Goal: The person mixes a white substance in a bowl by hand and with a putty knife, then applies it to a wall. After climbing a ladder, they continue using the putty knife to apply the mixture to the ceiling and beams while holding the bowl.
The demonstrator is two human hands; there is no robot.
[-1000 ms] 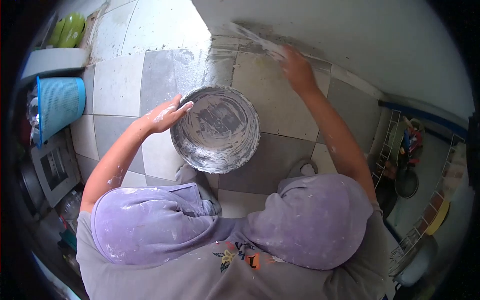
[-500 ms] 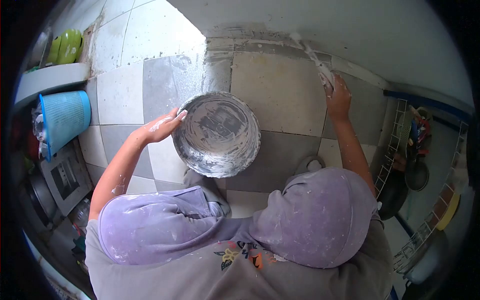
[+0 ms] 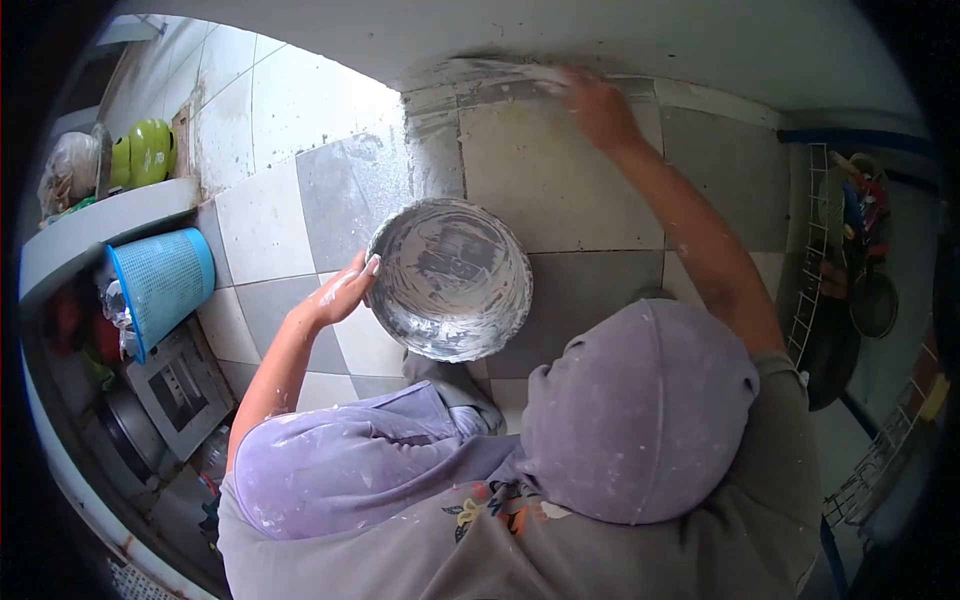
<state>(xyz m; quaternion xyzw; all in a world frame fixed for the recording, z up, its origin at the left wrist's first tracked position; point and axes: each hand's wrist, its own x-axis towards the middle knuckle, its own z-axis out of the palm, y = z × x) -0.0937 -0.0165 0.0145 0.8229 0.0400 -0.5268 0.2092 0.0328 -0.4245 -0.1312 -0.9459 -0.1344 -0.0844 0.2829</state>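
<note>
A round tub (image 3: 447, 345), its inside smeared with grey-white paste, tilts in front of my knees. My left hand (image 3: 345, 287), with white smears on it, is closed on the tub's left rim. My right hand (image 3: 597, 108) is stretched forward to the foot of the grey wall (image 3: 640, 35), blurred by motion. It is closed round a slim white-smeared tool (image 3: 525, 71), which points left along the wall's base. Blur hides the tool's exact kind and whether its tip touches the wall.
Grey and cream tiles (image 3: 555, 170) cover the floor. On the left are a blue basket (image 3: 170, 275), a green object (image 3: 150, 150) on a ledge, and a grey appliance (image 3: 180, 390). A wire rack (image 3: 812, 240) with pans stands at the right.
My right hand has swung left and forward with the tool, from above the floor at the right to the wall's base. My left hand stays on the tub's rim; the view has shifted slightly.
</note>
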